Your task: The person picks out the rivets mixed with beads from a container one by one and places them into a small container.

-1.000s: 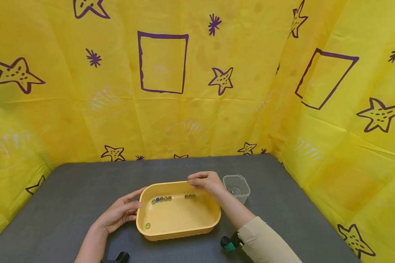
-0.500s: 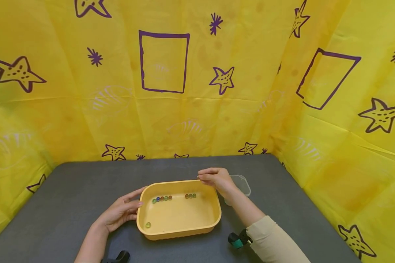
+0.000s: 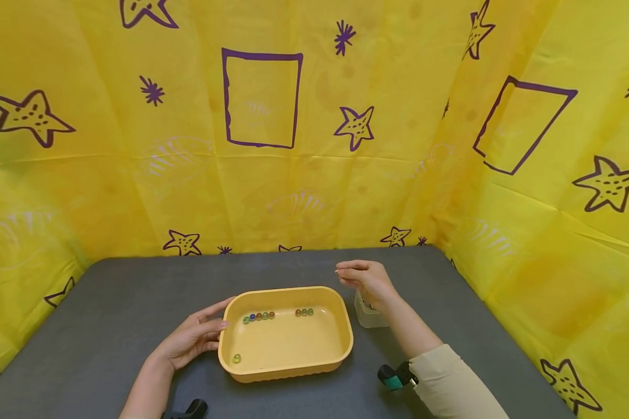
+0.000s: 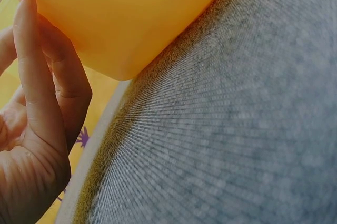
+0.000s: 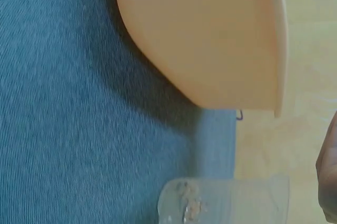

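A yellow plastic tub (image 3: 285,372) sits on the dark grey table. My left hand (image 3: 191,336) holds its left end, a digit at the rim and the others along the outer wall. Inside, several coloured glass marbles (image 3: 259,316) line up near the back left, with three marbles (image 3: 304,312) at the back right. A single yellow-green marble (image 3: 236,358) lies in the front left corner. My right hand (image 3: 369,281), raised over the clear plastic container (image 3: 371,319), pinches a tiny shiny piece (image 3: 338,272), too small to identify. That hand partly hides the container.
Small metallic-looking bits (image 5: 192,208) lie at the bottom of the clear container, to the right of the tub. Yellow cloth walls (image 3: 314,198) with purple drawings rise behind the table and along its sides. Each wrist wears a black device (image 3: 398,376).
My right hand has moved right and away from me, from the tub's back rim to above the clear container. The left hand, tub and marbles stay as they were.
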Demonstrator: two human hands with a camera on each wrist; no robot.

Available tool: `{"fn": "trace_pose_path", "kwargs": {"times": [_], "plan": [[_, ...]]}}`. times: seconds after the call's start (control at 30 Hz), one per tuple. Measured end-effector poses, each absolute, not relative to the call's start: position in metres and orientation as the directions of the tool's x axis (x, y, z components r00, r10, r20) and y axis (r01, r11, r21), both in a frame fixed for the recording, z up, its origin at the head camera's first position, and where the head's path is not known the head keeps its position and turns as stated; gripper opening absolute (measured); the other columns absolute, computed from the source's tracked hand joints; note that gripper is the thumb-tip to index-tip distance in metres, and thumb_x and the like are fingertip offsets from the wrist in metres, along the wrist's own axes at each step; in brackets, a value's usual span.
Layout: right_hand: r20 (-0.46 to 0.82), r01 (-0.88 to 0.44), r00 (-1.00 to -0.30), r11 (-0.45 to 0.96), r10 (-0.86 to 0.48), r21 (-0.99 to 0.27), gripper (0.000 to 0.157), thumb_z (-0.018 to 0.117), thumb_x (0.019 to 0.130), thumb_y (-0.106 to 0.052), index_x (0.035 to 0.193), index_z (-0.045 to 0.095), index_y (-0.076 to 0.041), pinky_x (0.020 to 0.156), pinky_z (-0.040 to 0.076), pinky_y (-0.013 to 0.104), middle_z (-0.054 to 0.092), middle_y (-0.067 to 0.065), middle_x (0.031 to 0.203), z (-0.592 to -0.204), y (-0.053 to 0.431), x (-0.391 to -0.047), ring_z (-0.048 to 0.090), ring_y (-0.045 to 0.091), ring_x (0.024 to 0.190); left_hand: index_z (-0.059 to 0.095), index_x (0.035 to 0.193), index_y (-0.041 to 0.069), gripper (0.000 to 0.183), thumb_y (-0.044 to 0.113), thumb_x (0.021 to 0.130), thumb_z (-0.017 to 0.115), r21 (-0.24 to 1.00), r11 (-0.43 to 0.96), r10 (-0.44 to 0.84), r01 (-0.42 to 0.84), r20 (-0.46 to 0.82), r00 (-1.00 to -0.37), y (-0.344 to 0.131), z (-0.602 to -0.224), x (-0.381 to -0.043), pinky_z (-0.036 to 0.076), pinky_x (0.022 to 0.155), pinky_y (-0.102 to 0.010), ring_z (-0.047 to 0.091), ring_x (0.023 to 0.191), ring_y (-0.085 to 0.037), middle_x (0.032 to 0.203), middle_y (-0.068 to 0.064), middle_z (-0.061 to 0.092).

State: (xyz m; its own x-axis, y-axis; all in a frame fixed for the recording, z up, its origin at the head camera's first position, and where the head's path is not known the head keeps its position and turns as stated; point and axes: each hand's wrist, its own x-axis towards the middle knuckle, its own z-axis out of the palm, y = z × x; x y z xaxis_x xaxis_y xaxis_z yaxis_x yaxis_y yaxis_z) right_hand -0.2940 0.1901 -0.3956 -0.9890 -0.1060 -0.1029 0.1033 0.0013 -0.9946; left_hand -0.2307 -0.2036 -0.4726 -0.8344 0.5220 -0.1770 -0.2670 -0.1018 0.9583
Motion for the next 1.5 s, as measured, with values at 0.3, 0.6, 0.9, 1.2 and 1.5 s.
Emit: {"fn": "trace_pose_path", "kwargs": {"times": [0.3, 0.6, 0.9, 1.2, 1.5], "plan": [[-0.090, 0.096, -0.989, -0.052, -0.118, -0.994, 0.037, 0.070, 0.088, 0.001, 0.122, 0.063, 0.013, 0.076, 0.061, 0.019, 0.075, -0.004, 0.088, -0.394, 0.209, -0.293, 0.072, 0.007, 0.083, -0.001, 0.159, 0.006, 0.076, 0.014, 0.104, 0.049, 0.959, -0.101, 0.525, -0.263, -0.174, -0.833, -0.204, -0.473, -0.231, 0.062, 0.083, -0.026, 0.071, 0.105, -0.013, 0.127, 0.000, 0.067], [-0.083, 0.088, -0.992, -0.053, -0.091, -0.995, 0.030, 0.070, 0.087, 0.003, 0.116, 0.068, 0.010, 0.076, 0.062, 0.020, 0.075, -0.004, 0.087, -0.400, 0.223, -0.293, 0.072, 0.006, 0.079, -0.002, 0.159, 0.006, 0.077, 0.015, 0.104, 0.049, 0.958, -0.093, 0.521, -0.271, -0.185, -0.833, -0.204, -0.474, -0.231, 0.062, 0.080, -0.024, 0.071, 0.103, -0.012, 0.125, -0.002, 0.068], [-0.087, 0.091, -0.994, -0.059, -0.073, -0.994, 0.029, 0.070, 0.087, 0.002, 0.115, 0.069, 0.009, 0.077, 0.062, 0.021, 0.075, -0.005, 0.088, -0.404, 0.240, -0.292, 0.073, 0.007, 0.081, -0.001, 0.160, 0.007, 0.076, 0.014, 0.104, 0.049, 0.956, -0.098, 0.518, -0.276, -0.187, -0.835, -0.204, -0.474, -0.231, 0.062, 0.080, -0.025, 0.071, 0.103, -0.012, 0.126, -0.002, 0.068], [-0.083, 0.087, -0.994, -0.055, -0.066, -0.995, 0.023, 0.069, 0.088, 0.003, 0.110, 0.072, 0.004, 0.078, 0.061, 0.020, 0.075, -0.006, 0.086, -0.408, 0.254, -0.290, 0.074, 0.008, 0.085, -0.002, 0.160, 0.007, 0.076, 0.014, 0.104, 0.050, 0.956, -0.099, 0.517, -0.277, -0.189, -0.835, -0.204, -0.474, -0.232, 0.062, 0.080, -0.024, 0.072, 0.102, -0.011, 0.125, -0.002, 0.069], [-0.077, 0.082, -0.995, -0.079, -0.069, -0.993, 0.019, 0.067, 0.089, 0.004, 0.104, 0.076, -0.002, 0.081, 0.061, 0.022, 0.076, -0.003, 0.090, -0.407, 0.268, -0.284, 0.074, 0.007, 0.083, 0.000, 0.160, 0.008, 0.074, 0.014, 0.104, 0.048, 0.955, -0.104, 0.522, -0.279, -0.187, -0.832, -0.204, -0.474, -0.232, 0.062, 0.082, -0.026, 0.071, 0.106, -0.012, 0.127, 0.002, 0.067]]}}
